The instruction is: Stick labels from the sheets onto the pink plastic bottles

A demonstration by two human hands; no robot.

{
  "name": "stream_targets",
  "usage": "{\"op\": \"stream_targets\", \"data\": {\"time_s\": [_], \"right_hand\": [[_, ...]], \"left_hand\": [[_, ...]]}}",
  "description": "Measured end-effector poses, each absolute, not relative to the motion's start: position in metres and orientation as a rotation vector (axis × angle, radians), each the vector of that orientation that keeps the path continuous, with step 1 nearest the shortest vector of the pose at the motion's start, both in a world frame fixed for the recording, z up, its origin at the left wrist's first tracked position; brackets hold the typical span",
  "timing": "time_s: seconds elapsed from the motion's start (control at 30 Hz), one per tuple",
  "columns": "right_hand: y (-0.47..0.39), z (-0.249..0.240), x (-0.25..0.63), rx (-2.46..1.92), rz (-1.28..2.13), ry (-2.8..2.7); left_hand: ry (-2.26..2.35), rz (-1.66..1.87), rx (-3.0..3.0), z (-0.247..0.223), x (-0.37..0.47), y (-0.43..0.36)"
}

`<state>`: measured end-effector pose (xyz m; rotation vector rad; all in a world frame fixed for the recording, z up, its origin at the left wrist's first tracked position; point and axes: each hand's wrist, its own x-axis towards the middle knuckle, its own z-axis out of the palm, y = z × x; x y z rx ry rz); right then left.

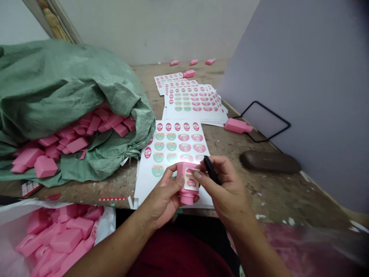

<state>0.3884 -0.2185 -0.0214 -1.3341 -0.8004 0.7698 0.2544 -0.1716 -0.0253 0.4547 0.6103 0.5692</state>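
My left hand (164, 196) grips a small pink bottle (188, 184), held upside down with its neck pointing toward me. A round sticker sits on the bottle's face. My right hand (226, 184) presses its fingertips on the bottle's side next to that sticker and also holds a thin black tool (211, 169) between its fingers. Under both hands lies a white sticker sheet (173, 148) with rows of pink and green oval labels.
A green woven sack (57, 88) at the left spills several pink bottles (69, 142). A white bag (62, 238) of pink bottles sits at lower left. More sticker sheets (193, 100) are stacked further back. A loose pink bottle (238, 125), a black wire frame (266, 121) and a dark case (269, 161) lie at the right.
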Motion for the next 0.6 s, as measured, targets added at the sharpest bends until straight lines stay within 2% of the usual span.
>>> {"op": "stream_targets", "data": {"time_s": [0.4, 0.6], "right_hand": [[-0.2218, -0.0157, 0.3816, -1.450, 0.633, -0.872], [-0.2205, -0.0183, 0.3814, -1.403, 0.673, -0.819]], "left_hand": [[0.595, 0.584, 0.465, -0.0286, 0.2563, -0.1747], [0.593, 0.595, 0.430, -0.0277, 0.2565, -0.1743]]}}
